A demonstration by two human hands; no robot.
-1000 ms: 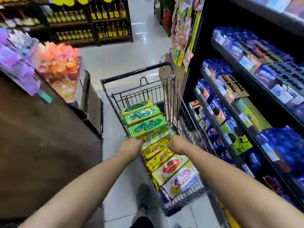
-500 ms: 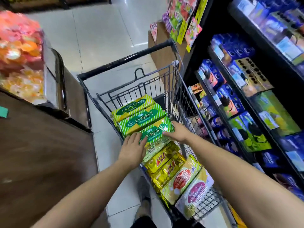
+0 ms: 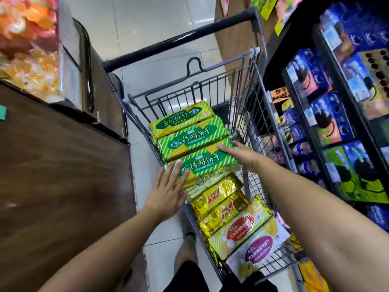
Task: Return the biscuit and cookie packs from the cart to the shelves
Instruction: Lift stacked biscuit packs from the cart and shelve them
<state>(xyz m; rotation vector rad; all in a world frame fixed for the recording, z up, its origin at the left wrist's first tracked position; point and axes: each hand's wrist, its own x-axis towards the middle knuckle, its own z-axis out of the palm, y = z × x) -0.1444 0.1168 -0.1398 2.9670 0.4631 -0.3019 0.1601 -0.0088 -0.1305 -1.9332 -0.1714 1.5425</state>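
Since the cart (image 3: pixel 251 66) looks full, shelving seems barely begun: left hand (image 3: pixel 168 192) and right hand (image 3: pixel 241 154) press flat fingers against both ends of the green-striped biscuit pack (image 3: pixel 205 165) mid-cart.

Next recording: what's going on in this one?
A person leans over a grey wire shopping cart in a store aisle. Both hands are on the nearest green-and-white striped biscuit pack: the left hand lies flat on its left end and the right hand touches its right end. The pack lies in the cart, not yet lifted. The black shelves stand to the right.
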